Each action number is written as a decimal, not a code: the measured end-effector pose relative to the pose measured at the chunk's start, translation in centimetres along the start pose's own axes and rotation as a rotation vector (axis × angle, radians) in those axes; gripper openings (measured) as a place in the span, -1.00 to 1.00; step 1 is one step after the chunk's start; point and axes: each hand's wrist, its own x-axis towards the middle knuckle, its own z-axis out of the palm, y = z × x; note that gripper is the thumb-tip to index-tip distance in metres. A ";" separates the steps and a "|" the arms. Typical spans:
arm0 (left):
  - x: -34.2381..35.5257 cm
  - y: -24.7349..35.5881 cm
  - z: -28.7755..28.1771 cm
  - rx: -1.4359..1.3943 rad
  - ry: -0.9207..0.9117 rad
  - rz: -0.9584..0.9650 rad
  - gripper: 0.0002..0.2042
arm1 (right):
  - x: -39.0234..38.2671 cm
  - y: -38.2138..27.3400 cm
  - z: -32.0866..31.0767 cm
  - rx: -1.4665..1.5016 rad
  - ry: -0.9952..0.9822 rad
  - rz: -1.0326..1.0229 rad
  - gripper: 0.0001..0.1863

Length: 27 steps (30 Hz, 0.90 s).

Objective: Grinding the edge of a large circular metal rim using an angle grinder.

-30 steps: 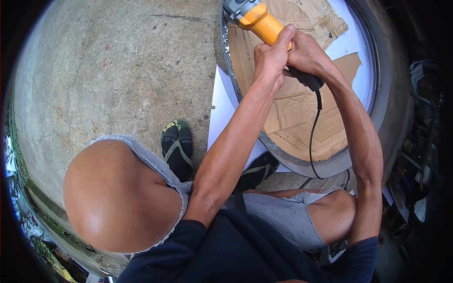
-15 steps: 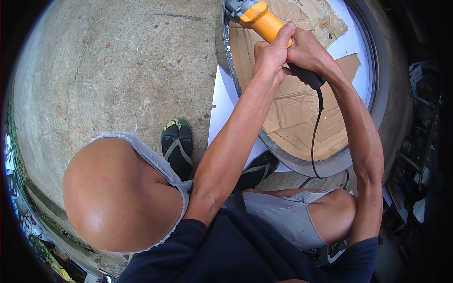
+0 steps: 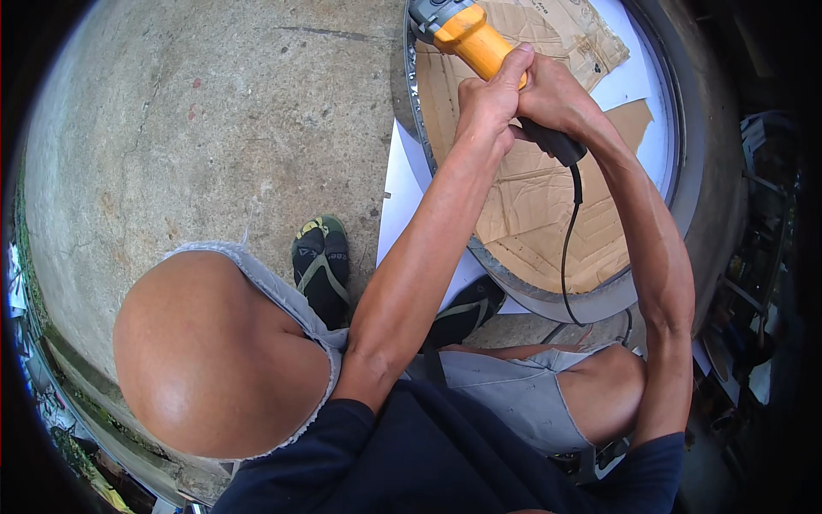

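Note:
An angle grinder [image 3: 473,41] with a yellow body, grey head and black rear handle lies at a slant near the top of the view. My left hand [image 3: 488,101] wraps round its body from the left. Against it, my right hand [image 3: 555,96] is closed round the back of the body, above the black handle. The grinder's head rests at or just over the left rim of a large oval metal frame [image 3: 548,295]; its disc is not visible. A black cord [image 3: 566,248] runs down from the handle across the cardboard.
Brown cardboard sheets [image 3: 531,231] lie inside the oval frame. White sheets [image 3: 404,184] stick out under its left side. My feet in sandals [image 3: 322,265] stand on the concrete floor [image 3: 214,128] close to the frame. Dark clutter [image 3: 758,257] lies at the far right.
Both hands and the grinder's rear end have shifted slightly to the left, and the cord has moved with them. The frame and cardboard look unmoved.

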 end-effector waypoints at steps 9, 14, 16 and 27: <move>-0.5 0.4 0.2 -0.004 0.010 -0.019 -0.40 | -0.5 -1.0 -0.3 0.010 -0.020 0.075 -0.46; -0.2 0.1 0.4 0.017 0.027 -0.014 -0.40 | -0.2 -0.2 -0.2 0.024 -0.028 0.062 -0.45; 0.0 0.1 0.0 0.013 -0.016 -0.007 -0.40 | -0.2 -0.3 -0.2 0.025 -0.020 0.047 -0.46; 0.7 -1.2 -0.2 0.058 -0.095 0.026 -0.30 | -0.5 0.6 0.1 -0.034 0.074 -0.024 -0.44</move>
